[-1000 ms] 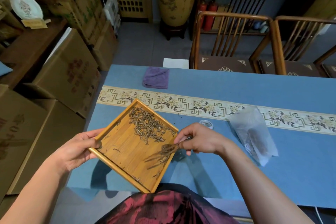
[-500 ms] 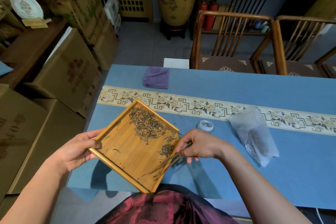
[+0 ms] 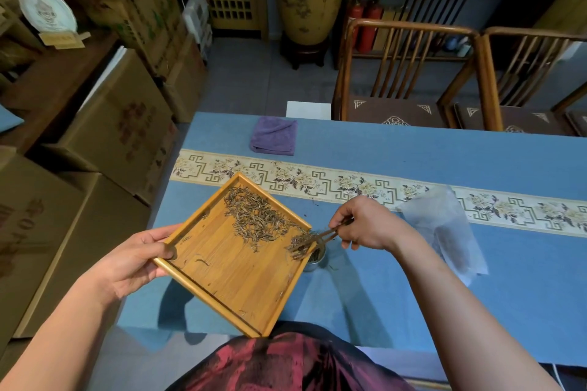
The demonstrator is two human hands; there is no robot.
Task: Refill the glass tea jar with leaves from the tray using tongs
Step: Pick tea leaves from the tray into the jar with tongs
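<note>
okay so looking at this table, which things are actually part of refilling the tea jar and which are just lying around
Part of the job:
- bamboo tray, held by the left hand
- tea leaves on the tray
- tongs, pinched in the right hand
- glass jar at the tray's right edge

Just lying about:
- purple cloth
- clear plastic bag
- patterned table runner

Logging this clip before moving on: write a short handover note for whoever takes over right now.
Left hand grips the tray by its left corner, held tilted above the table.
Right hand pinches the tongs, which hold a clump of leaves at the tray's right edge, over the jar.
Done: some leaves in the jar.
Left: drop this clump, then move the pile of leaves.
</note>
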